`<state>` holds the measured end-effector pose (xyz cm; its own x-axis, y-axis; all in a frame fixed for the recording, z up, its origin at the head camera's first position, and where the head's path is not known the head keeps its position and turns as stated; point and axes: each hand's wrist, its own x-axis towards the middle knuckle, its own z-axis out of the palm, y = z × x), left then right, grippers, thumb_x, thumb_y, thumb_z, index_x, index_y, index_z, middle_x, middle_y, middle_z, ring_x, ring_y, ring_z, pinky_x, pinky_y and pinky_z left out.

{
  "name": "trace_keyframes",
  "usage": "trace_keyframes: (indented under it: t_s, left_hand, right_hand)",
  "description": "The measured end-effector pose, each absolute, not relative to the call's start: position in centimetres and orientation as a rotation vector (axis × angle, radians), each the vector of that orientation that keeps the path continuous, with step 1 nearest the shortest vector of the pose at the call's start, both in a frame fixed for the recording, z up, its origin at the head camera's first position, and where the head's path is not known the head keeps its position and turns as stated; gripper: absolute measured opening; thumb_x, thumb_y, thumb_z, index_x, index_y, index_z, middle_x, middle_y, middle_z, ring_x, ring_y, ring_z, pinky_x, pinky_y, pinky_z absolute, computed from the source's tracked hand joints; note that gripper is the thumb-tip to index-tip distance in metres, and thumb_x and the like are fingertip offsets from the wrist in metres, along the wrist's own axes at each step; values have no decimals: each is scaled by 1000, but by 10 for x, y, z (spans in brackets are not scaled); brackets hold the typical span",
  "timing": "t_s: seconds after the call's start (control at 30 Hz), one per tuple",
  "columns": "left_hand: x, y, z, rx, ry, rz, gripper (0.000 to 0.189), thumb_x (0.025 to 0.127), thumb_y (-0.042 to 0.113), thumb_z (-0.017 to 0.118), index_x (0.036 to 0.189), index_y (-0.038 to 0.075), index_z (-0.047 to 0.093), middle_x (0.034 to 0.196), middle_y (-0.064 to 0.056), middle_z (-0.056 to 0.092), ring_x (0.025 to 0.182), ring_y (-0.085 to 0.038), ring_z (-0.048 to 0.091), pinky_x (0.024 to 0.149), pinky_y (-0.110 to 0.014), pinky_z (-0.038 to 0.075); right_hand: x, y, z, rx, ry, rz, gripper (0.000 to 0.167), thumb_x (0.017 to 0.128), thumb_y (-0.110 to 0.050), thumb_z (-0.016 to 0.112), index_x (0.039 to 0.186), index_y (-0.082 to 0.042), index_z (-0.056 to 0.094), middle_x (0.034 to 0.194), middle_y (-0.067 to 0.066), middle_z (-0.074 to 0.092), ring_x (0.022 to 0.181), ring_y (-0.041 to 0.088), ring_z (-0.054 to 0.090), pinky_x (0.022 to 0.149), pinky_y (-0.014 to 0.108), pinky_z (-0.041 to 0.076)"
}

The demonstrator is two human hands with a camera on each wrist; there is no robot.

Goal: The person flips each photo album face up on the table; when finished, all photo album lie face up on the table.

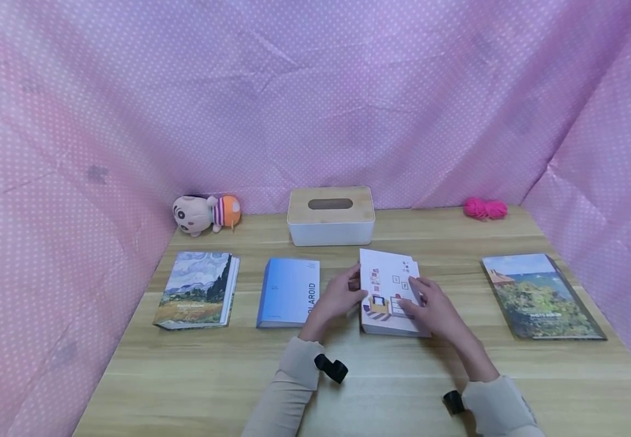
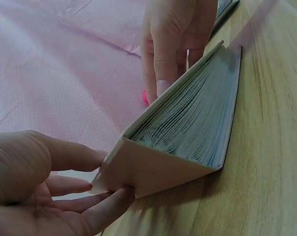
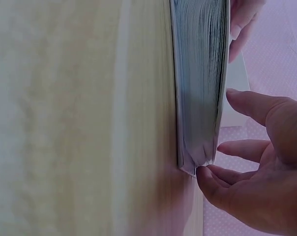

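Observation:
A thick photo album (image 1: pixel 383 285) with a white illustrated cover lies on the table between both hands. At its left side, my left hand (image 1: pixel 339 295) grips the spine, with the thumb at the cover's edge and the other fingertips against the spine (image 2: pixel 153 172). My right hand (image 1: pixel 436 308) holds the opposite side: its thumb rests on the cover and its fingers bend around the open page edge. Many pages (image 3: pixel 200 73) show between the covers in the right wrist view. Just left of the left hand lies a blue album (image 1: pixel 289 291), partly covered by that hand.
A landscape-painted album (image 1: pixel 195 288) lies at the far left, another painted album (image 1: pixel 542 297) at the right. Along the back are a plush toy (image 1: pixel 200 213), a tissue box (image 1: pixel 330 232) with a wooden lid and pink yarn (image 1: pixel 484 209). Pink dotted cloth (image 1: pixel 315 109) hangs behind.

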<state>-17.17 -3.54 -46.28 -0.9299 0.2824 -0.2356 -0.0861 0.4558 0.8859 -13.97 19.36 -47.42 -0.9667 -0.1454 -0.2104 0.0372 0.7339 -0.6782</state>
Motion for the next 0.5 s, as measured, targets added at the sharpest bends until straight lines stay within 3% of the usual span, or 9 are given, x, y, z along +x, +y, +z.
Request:
trace_keyframes:
  t_s: [0.27,0.5]
  left_hand:
    - [-172,-30,-459,96,2395,1437,60,95,20,59,149,16,33,143,-7,48,127,-24,51,105,-41,43]
    - [-168,-14,-448,105,2697,1200,65,94,32,59,149,11,32,149,-11,38,137,-28,37,112,-44,34]
  right_hand:
    - [-134,204,-474,-119,2667,-1134,74,92,-47,58,150,-10,30,152,24,26,134,46,36,104,59,37]
    - [-128,223,-473,-160,2706,-1198,66,94,-36,59,147,-5,34,147,25,37,124,45,48,99,58,43]
